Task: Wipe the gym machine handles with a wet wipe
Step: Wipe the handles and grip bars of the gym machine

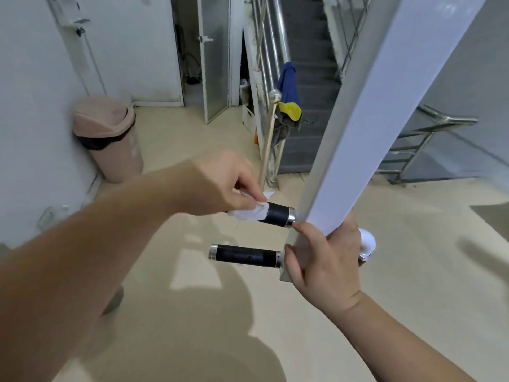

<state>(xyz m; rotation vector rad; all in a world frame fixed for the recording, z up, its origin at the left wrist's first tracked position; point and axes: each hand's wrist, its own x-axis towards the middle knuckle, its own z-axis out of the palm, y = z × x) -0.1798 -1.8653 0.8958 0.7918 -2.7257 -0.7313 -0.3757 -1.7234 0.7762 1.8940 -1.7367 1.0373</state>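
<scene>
Two black rubber handles with chrome ends stick out leftward from a white machine arm. My left hand is shut on a white wet wipe, pressing it around the outer part of the upper handle. The lower handle is bare and untouched. My right hand grips the bottom end of the white arm, beside the roots of both handles. A white rounded knob shows just behind that hand.
A pink swing-lid bin stands against the left wall. A steel stair railing with blue and yellow cloths hanging on it is straight ahead, stairs behind it. Beige floor lies below the handles.
</scene>
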